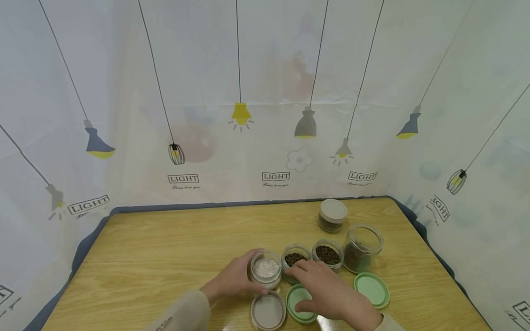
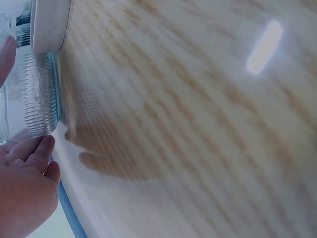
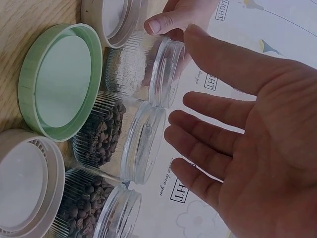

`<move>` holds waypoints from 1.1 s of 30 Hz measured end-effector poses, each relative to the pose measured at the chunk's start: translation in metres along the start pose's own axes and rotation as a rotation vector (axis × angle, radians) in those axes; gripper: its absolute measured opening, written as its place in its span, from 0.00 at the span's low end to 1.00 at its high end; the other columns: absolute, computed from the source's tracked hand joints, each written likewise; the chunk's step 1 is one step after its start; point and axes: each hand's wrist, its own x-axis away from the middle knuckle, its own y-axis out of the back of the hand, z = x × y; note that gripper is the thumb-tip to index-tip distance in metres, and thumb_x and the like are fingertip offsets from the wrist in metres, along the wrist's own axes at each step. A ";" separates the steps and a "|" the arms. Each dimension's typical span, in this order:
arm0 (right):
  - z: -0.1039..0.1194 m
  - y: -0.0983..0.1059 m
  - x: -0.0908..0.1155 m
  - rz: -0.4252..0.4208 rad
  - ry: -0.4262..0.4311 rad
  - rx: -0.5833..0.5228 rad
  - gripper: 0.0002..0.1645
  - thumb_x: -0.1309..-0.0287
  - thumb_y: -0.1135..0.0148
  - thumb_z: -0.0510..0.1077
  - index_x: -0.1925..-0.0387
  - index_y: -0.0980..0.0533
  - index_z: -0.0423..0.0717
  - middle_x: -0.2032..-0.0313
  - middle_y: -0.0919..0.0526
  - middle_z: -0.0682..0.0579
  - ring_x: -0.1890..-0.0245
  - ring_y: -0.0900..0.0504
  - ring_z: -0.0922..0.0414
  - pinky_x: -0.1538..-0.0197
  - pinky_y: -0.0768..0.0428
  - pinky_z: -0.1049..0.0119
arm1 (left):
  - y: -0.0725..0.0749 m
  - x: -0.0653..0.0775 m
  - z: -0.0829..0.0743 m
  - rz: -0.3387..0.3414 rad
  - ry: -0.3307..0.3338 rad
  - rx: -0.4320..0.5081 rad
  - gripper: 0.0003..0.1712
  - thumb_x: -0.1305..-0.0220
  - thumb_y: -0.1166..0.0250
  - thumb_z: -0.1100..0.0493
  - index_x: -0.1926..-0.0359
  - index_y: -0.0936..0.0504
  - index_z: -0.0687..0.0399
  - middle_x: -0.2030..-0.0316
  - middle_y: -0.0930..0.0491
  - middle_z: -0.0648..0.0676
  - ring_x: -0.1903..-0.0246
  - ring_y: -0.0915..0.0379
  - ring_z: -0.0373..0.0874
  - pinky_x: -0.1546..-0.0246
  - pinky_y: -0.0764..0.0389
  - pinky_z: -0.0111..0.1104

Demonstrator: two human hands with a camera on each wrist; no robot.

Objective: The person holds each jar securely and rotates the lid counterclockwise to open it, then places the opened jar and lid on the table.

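Observation:
My left hand [image 1: 236,278] holds a ribbed glass jar of white granules [image 1: 266,269], fingers behind it and thumb at its front. In the left wrist view, the fingers [image 2: 34,153] touch the jar's side. My right hand [image 1: 325,287] is in the air with fingers spread, holding nothing. Near it stand two open jars of dark brown beans, the middle one [image 3: 101,131] and the right one [image 1: 328,254]. In front lie a grey lid [image 1: 268,311] and a green lid [image 1: 299,296]; the right hand partly covers the green one in the head view.
A larger open jar [image 1: 358,257] with dark contents stands at the right. Behind it is a jar with a white lid [image 1: 333,210]. Another green lid [image 1: 371,289] lies farther right. A pale lid [image 3: 25,183] shows in the right wrist view. A printed curtain [image 1: 232,184] borders the table.

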 end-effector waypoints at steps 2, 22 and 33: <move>0.000 0.001 0.000 -0.004 0.000 -0.005 0.38 0.49 0.28 0.56 0.38 0.29 0.50 0.41 0.25 0.52 0.41 0.26 0.49 0.41 0.27 0.44 | 0.001 0.001 0.000 0.002 -0.004 -0.006 0.62 0.59 0.20 0.44 0.26 0.44 0.54 0.35 0.29 0.58 0.35 0.32 0.54 0.32 0.37 0.52; 0.000 0.006 0.008 -0.007 -0.026 -0.024 0.38 0.48 0.29 0.57 0.37 0.30 0.52 0.41 0.25 0.53 0.40 0.27 0.49 0.39 0.30 0.43 | 0.052 0.014 -0.015 0.080 -0.033 -0.135 0.57 0.56 0.21 0.46 0.28 0.39 0.55 0.30 0.34 0.58 0.31 0.40 0.59 0.32 0.40 0.59; -0.011 0.025 0.012 -0.050 -0.057 -0.009 0.40 0.49 0.29 0.59 0.37 0.30 0.49 0.41 0.24 0.49 0.41 0.26 0.48 0.41 0.27 0.45 | 0.072 -0.004 -0.037 0.040 -0.040 -0.178 0.50 0.51 0.24 0.48 0.29 0.36 0.53 0.32 0.32 0.57 0.32 0.39 0.58 0.33 0.38 0.57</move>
